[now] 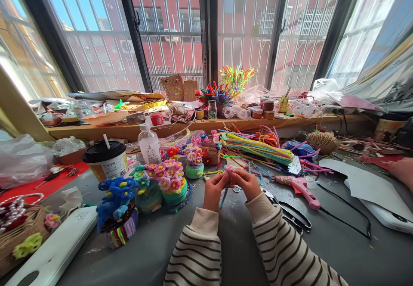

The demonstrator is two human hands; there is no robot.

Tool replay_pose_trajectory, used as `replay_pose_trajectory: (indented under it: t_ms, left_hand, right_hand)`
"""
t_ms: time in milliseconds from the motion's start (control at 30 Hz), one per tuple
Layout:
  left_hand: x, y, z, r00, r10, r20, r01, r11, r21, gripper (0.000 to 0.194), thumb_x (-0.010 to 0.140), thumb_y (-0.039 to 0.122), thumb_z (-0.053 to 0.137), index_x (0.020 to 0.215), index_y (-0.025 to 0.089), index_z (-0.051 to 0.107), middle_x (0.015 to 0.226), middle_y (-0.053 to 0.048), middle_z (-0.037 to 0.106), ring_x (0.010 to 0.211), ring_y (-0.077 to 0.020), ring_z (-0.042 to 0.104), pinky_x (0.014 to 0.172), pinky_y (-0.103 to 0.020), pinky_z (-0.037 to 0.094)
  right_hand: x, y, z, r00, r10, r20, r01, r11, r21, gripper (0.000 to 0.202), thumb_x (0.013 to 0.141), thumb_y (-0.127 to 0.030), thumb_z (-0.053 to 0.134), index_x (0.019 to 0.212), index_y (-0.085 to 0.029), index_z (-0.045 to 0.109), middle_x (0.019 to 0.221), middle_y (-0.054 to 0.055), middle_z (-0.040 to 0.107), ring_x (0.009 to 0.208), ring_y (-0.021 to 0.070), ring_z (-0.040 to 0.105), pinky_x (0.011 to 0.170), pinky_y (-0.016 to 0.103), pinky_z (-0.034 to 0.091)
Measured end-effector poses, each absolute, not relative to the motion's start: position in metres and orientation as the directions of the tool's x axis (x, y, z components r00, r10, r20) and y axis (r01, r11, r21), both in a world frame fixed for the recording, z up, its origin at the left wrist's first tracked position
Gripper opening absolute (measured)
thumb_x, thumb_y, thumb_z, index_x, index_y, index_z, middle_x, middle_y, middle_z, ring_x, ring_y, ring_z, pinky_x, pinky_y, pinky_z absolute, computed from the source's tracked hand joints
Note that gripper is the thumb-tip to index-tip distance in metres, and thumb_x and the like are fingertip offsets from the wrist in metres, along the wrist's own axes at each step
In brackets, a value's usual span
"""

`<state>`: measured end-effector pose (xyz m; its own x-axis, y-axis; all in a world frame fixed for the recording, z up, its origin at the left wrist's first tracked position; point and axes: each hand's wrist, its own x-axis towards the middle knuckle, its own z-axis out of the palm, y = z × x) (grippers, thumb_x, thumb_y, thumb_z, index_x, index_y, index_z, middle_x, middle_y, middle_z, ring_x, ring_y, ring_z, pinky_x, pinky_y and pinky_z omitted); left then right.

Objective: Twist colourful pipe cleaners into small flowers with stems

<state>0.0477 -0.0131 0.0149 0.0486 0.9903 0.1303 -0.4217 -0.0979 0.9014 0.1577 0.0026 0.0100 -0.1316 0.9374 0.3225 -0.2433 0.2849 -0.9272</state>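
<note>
My left hand [214, 189] and my right hand [248, 184] meet above the grey table, fingertips pinched together on a small pink pipe-cleaner flower [229, 169]. From the flower a blue-green stem [223, 198] hangs down below my left fingers. The fingertips partly cover the petals. Right of my right hand lie black-handled pliers [295, 215] and a pink glue gun [301, 189] with a black cord. To the left of my left hand stand pots of fuzzy flowers: pink ones [169, 176], blue ones [118, 200] and a small green pot [195, 171].
A bundle of pipe cleaners [261, 146] lies behind my hands. A lidded cup [108, 159], a plastic bottle [149, 144] and a white device [58, 247] stand or lie at left. At the right edge is another person's hand [403, 170], near white paper [377, 187]. The cluttered windowsill [180, 130] runs behind.
</note>
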Motion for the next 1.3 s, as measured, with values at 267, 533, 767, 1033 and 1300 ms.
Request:
replay_pose_trajectory:
  t_ms: [267,533,767,1033,1300]
  left_hand:
    - [0.053,-0.021,0.022,0.092,0.995,0.050,-0.452,-0.003,0.892,0.025,0.053,0.028,0.065,0.073,0.013,0.062,0.058,-0.001,0.061,0.046,-0.0087,0.053,0.045,-0.019,0.042]
    - [0.048,-0.017,0.017,0.102,0.993,0.053,-0.443,-0.002,0.897,0.018,0.057,0.028,0.062,0.068,0.014,0.059,0.055,0.001,0.061,0.044,-0.0073,0.054,0.045,-0.017,0.043]
    - [0.048,-0.016,0.014,0.094,0.993,0.065,-0.402,-0.022,0.915,0.017,0.061,0.029,0.059,0.070,0.015,0.060,0.055,0.001,0.060,0.045,-0.0074,0.054,0.045,-0.017,0.044]
    - [0.049,-0.018,0.017,0.072,0.993,0.089,-0.370,-0.056,0.927,0.017,0.061,0.030,0.058,0.069,0.015,0.059,0.053,0.001,0.059,0.044,-0.0086,0.054,0.043,-0.018,0.044]
    - [0.055,-0.022,0.018,-0.050,0.973,0.225,-0.187,-0.230,0.955,0.019,0.060,0.030,0.057,0.066,0.013,0.056,0.052,0.001,0.059,0.042,-0.0105,0.054,0.042,-0.021,0.045]
  right_hand:
    - [0.152,0.000,0.012,-0.174,0.976,0.133,-0.518,0.024,-0.855,0.032,0.055,-0.039,0.064,0.077,-0.017,0.065,0.048,-0.002,0.047,0.040,0.0063,0.039,0.035,0.021,0.033]
    - [0.156,0.005,0.007,-0.233,0.963,0.133,-0.572,-0.025,-0.820,0.026,0.053,-0.032,0.067,0.073,-0.016,0.066,0.050,-0.002,0.050,0.044,0.0069,0.042,0.040,0.022,0.035]
    - [0.160,0.006,0.006,-0.240,0.959,0.150,-0.536,-0.003,-0.844,0.021,0.055,-0.030,0.066,0.071,-0.016,0.067,0.057,0.000,0.054,0.047,0.0073,0.043,0.043,0.023,0.036]
    - [0.161,0.010,0.000,-0.209,0.965,0.160,-0.467,0.046,-0.883,0.022,0.056,-0.032,0.064,0.072,-0.018,0.067,0.062,0.001,0.056,0.049,0.0076,0.043,0.044,0.022,0.035]
    - [0.163,0.015,-0.006,-0.163,0.963,0.213,-0.379,0.138,-0.915,0.020,0.058,-0.032,0.063,0.071,-0.017,0.067,0.070,0.002,0.055,0.057,0.0092,0.045,0.051,0.023,0.038]
